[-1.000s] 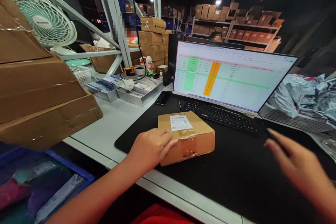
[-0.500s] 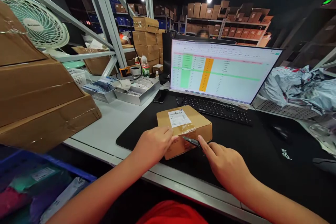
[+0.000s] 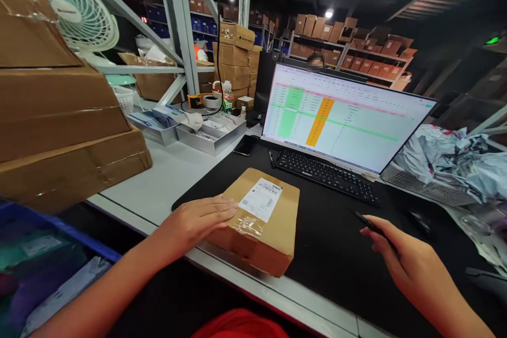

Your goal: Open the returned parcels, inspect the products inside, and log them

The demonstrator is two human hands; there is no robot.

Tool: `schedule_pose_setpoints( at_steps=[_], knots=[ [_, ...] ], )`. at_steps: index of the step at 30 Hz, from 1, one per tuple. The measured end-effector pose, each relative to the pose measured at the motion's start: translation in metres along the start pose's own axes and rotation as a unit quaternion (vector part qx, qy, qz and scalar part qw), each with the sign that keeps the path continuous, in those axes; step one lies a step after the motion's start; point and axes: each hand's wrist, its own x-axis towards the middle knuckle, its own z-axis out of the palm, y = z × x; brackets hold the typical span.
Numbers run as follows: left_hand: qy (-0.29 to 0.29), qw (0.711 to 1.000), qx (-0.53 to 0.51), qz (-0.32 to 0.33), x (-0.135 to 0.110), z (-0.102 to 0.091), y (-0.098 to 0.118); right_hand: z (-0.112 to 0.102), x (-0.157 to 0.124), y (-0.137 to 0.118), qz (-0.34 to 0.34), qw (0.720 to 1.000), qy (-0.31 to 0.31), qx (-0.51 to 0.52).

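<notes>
A brown cardboard box (image 3: 277, 227) with a white printed label (image 3: 262, 199) and clear tape sits at the front edge of the black desk mat. My left hand (image 3: 202, 220) lies over the box's left front corner, fingers stretched out flat on the top; the thumb is hidden. Off to the right, clear of the box, my right hand (image 3: 404, 251) grips a slim dark box cutter (image 3: 374, 225) that points up and left above the mat. Whether its blade is out cannot be made out.
Behind the box stand a black keyboard (image 3: 325, 173) and a monitor (image 3: 344, 116). Metal trays (image 3: 214, 134) and a phone (image 3: 244, 145) lie at the back left. Large stacked cartons (image 3: 67, 132) flank the left side, above a blue crate (image 3: 95, 235). A mouse (image 3: 420, 222) is at right.
My right hand has drawn the box cutter away from the box's front face to the right. The box has turned and come nearer the desk edge, my left hand flattening on it.
</notes>
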Motion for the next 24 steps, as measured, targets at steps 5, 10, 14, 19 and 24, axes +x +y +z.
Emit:
schedule_pose_setpoints(
  at_steps=[5,10,14,19,24],
  knots=[
    [-0.041,0.997,-0.036,-0.060,-0.040,0.009,-0.002,0.022,0.070,-0.044,-0.213,0.972,-0.094,0.025],
    [-0.022,0.995,0.028,-0.090,-0.042,0.021,0.016,0.057,0.138,-0.103,-0.418,0.895,-0.156,-0.010],
    [-0.032,0.996,0.027,-0.078,-0.037,0.021,0.014,0.071,0.163,-0.128,-0.512,0.841,-0.175,-0.021],
    [-0.026,0.998,0.043,-0.049,-0.039,0.019,0.009,0.074,0.171,-0.134,-0.542,0.825,-0.159,-0.024],
    [-0.008,0.999,0.040,-0.036,-0.039,0.019,0.010,0.067,0.183,-0.134,-0.558,0.807,-0.186,-0.050]
  ],
)
